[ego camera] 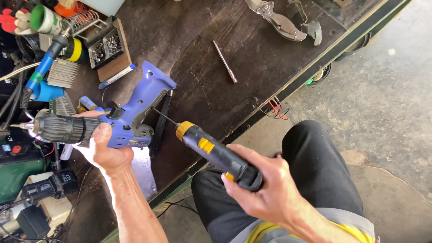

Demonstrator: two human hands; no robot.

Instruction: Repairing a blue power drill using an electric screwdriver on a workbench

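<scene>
Dark workbench (202,54) with loose metal bit (225,61), blue marker (117,76), screw tray (106,47)

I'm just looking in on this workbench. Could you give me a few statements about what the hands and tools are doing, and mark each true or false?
1. The left hand holds a blue cordless drill by its body. True.
2. The right hand holds a hammer. False: it holds a black and yellow electric screwdriver.
3. The screwdriver's thin bit points at the drill's blue housing. True.
4. The loose metal rod on the table lies under the left hand. False: it lies apart, farther up the dark tabletop.
5. The drill's chuck points toward the person's knee. False: it points away, toward the cluttered end of the bench.
</scene>
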